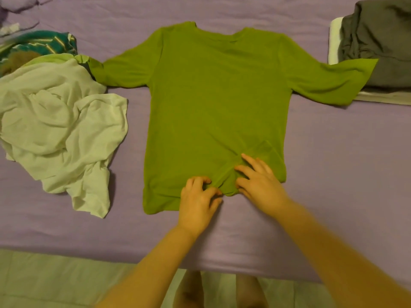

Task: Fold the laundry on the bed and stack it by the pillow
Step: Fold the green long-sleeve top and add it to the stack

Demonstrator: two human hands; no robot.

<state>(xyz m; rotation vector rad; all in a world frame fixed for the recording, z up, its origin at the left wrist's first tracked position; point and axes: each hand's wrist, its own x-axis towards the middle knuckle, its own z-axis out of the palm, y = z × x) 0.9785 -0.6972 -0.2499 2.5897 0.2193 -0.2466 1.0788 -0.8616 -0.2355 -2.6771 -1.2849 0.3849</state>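
A green long-sleeved shirt lies flat on the purple bed sheet, with its neck at the far side and both sleeves spread outward. Both my hands are at the middle of its near hem. My left hand has curled fingers and pinches a small bunch of the hem. My right hand rests on the cloth just to the right, fingers spread and fairly straight. Wrinkles gather between the two hands. A folded dark grey garment lies at the far right on something white, and the shirt's right cuff overlaps it.
A crumpled pale green garment lies on the left of the bed, touching the shirt's left cuff. Behind it is a teal striped cloth. The bed's near edge runs across the bottom, with pale floor below it.
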